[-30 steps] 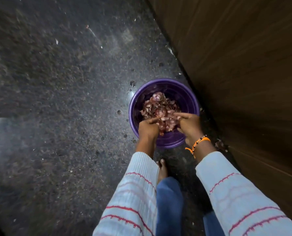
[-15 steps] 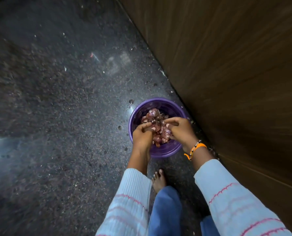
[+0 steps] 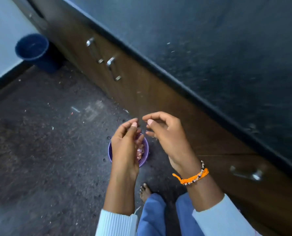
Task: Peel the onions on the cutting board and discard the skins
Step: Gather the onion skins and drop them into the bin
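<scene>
Purple plastic marks the bowl [image 3: 146, 150] on the dark speckled floor [image 3: 39, 150], pinkish onion skins [image 3: 140, 151] heaped inside it, partly hidden behind the left hand [image 3: 124, 147]. Both hands are raised above the bowl, fingers loosely curled and grasping nothing; the right hand [image 3: 167, 135] hovers just beside the left, fingertips nearly meeting. An orange bracelet [image 3: 191, 178] circles the right wrist. A bare foot [image 3: 144, 191] stands near the bowl, below blue trousers. Brown cabinets [image 3: 141, 86] with metal handles [image 3: 113, 68] run under a dark counter [image 3: 226, 48]. A blue bin [image 3: 33, 48] sits in the far corner.
</scene>
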`<state>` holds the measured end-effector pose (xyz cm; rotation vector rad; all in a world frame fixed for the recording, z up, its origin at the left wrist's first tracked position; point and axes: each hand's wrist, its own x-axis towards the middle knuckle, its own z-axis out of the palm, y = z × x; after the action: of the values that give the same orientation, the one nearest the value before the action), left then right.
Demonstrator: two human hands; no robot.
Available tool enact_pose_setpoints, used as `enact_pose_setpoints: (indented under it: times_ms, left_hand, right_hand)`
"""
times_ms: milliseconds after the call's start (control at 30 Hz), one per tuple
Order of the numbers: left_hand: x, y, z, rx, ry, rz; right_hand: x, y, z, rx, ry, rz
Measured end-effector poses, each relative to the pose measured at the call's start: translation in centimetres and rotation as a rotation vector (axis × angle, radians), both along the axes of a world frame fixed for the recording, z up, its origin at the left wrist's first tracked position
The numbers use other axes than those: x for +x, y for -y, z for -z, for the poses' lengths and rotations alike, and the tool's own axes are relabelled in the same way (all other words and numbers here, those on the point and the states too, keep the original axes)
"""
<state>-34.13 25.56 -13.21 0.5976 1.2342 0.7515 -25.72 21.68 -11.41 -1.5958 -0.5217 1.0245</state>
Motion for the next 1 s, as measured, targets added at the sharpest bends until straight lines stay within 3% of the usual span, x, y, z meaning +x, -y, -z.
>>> enact_pose_setpoints:
  times_ms: [167,300,667,867,1000]
  left_hand:
    - [3.4,3.9,-8.7,0.198,0.081,0.151]
    - [7.0,7.7,-13.0,0.277,0.116,0.321]
    - [19.2,17.8,-16.2,0.376,0.119,0.813]
    - [24.9,22.3,-14.4,0.602,-0.045,1.105]
    - [27.2,24.5,-12.9,0.725,-0.144,1.224]
  right_hand:
    - [3.3,5.8,-9.6,0.174,0.019,0.045]
    - [6.7,11.2,-13.7,0.214,0.08,0.129]
    - [17.2,25.0,-15.4,0.092,0.259,0.413]
    - [22.3,32.0,-12.8,-0.292,0.736,0.475]
    - [22.3,36.2,-10.7,-0.824,1.12,0.433]
